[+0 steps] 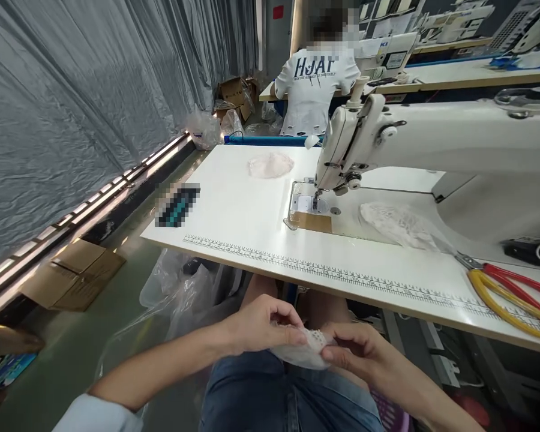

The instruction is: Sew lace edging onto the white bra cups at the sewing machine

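Note:
A small piece of sheer white lace fabric (302, 355) is held over my lap, below the table's front edge. My left hand (270, 324) pinches its left side between thumb and fingers. At its right end, my right hand (351, 349) grips the edge the same way. A beaded or gathered strip shows between the two hands. On the table ahead stands a white sewing machine (348, 144), its presser foot over the metal needle plate. One pale lace piece (270, 165) lies left of the machine, and another white lace piece (396, 223) lies under the arm.
Scissors (513, 294) with red and yellow handles lie at the table's right. A printed ruler (324, 273) runs along the front edge. A cardboard box (74, 273) and plastic bags (180, 288) are at left. A person in a white shirt (317, 84) sits ahead.

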Tool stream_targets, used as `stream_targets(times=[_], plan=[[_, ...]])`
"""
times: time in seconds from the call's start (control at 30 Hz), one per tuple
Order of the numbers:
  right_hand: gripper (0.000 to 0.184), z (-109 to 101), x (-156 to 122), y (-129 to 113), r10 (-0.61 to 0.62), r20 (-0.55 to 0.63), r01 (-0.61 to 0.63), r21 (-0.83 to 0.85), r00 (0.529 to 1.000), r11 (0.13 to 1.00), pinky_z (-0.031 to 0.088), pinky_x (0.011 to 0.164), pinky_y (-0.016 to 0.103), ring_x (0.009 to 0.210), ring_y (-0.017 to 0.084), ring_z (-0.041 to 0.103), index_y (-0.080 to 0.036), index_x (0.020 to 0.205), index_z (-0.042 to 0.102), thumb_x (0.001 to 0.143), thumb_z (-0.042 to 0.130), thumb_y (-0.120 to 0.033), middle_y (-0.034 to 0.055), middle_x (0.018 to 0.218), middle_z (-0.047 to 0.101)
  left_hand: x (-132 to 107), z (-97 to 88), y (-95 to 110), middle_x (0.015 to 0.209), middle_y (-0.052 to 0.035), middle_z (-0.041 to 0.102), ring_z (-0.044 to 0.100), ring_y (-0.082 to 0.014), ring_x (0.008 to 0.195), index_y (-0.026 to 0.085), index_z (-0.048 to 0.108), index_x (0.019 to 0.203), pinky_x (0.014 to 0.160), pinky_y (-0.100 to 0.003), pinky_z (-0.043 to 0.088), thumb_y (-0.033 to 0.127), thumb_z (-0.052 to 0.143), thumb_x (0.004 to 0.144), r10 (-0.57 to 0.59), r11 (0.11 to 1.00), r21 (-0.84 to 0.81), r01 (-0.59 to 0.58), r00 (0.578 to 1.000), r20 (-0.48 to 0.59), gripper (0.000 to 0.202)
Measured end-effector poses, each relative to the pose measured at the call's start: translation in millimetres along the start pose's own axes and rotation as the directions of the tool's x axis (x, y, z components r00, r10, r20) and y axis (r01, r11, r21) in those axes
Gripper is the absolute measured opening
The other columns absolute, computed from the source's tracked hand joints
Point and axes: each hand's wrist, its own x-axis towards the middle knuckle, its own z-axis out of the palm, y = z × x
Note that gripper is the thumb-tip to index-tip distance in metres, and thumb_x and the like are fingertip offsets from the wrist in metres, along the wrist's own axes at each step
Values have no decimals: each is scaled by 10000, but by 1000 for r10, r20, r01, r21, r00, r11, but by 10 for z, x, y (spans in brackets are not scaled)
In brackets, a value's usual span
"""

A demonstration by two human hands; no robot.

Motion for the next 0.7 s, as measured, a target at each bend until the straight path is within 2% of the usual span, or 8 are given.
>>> stream_targets(times=[0.13,0.27,0.47,0.53,0.63,0.7], plan=[[246,-75,-57,119,-15,27,13,78,1000,997,347,640,245,693,134,452,-147,766,632,818,649,-386,-10,717,519,85,-14,18,685,-16,603,533,-117,650,104,663,766,634,-235,417,375,751,649,-66,992,-106,72,996,58,308],[245,-85,-65,113,-22,31,20,92,999,996,308,605,241,671,121,397,-144,780,602,813,654,-381,-16,723,474,179,-19,53,660,-8,596,524,-105,627,101,654,754,624,-233,410,368,759,641,-93,990,-105,99,994,65,309],[391,-60,114,-46,-44,-76,47,31,996,998,250,534,238,601,106,321,-160,662,477,843,565,-495,-35,635,364,262,-62,190,623,13,565,480,-83,575,103,648,726,575,-211,374,408,755,626,-96,993,-65,98,995,30,339],[421,-73,204,-110,-67,-105,69,16,992,997,256,523,234,589,105,328,-163,649,463,845,539,-528,-31,621,375,277,-151,337,624,7,571,479,-83,574,98,652,721,569,-207,373,407,751,630,-69,997,-24,70,997,18,338],[434,-161,392,-235,-112,-138,114,4,984,994,278,474,213,528,95,362,-182,647,428,830,530,-562,-40,579,399,391,-392,702,636,-2,583,488,-88,583,97,665,737,563,-203,378,367,732,657,29,990,139,-32,999,22,289],[422,-290,550,-349,-188,-200,158,-156,962,975,332,462,207,487,103,430,-198,641,403,873,457,-546,-42,532,446,581,-590,1001,637,0,581,494,-91,589,104,669,766,553,-198,381,342,700,694,90,941,319,-113,992,86,251]])
